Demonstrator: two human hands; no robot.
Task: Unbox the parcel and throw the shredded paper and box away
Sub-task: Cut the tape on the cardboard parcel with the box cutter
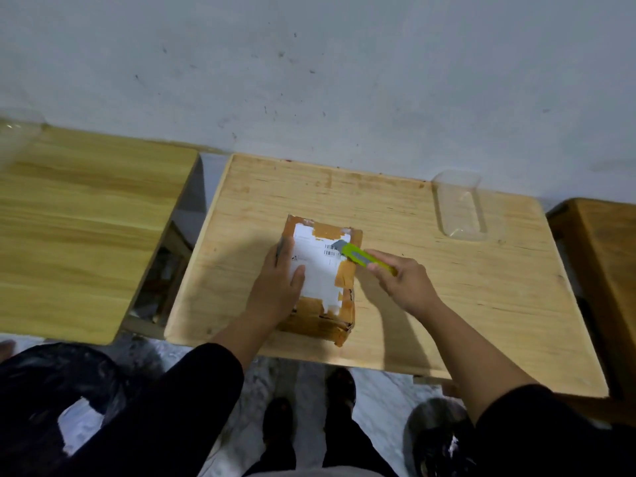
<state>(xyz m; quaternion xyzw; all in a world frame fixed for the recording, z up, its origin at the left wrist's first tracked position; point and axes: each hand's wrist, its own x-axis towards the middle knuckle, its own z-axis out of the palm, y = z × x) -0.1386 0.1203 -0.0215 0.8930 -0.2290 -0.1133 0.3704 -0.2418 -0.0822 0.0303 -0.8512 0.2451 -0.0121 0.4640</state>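
Black bin bag (51,390) low at left on the floor, mouth open, something white inside. Left hand (275,287) lies flat, fingers spread, on the parcel's (321,280) white label. Right hand (402,282) is closed round a lime-green utility knife (361,258), its grey tip on the parcel's top right edge. Parcel: brown cardboard, taped, worn, lying flat mid wooden bench (447,304). Clear plastic container (459,206) lies further back right, near the wall, apparently nothing in it.
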